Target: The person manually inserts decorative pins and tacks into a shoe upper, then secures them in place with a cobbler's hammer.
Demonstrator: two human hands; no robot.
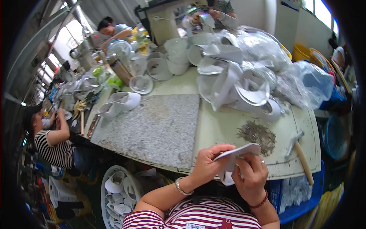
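At four o'clock from the view's centre, a white, curved, smooth sheet piece point(244, 150), seemingly plastic, is gripped by the left hand point(207, 163) and right hand point(250, 176) near the close edge of the pale green, flat-topped table point(219, 128); even, light pressure appears advisable against creasing.

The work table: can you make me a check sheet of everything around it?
Surface: pale green table, grey slab on it.
Job's things: white curved piece, held near the table's edge.
Clutter: heap of white pieces, clear plastic bags, small dark bits, hammer.
Hands: left hand and right hand both grip the piece.
Cables: nothing seen.
Surroundings: basket of white pieces, blue crate, co-worker at left.
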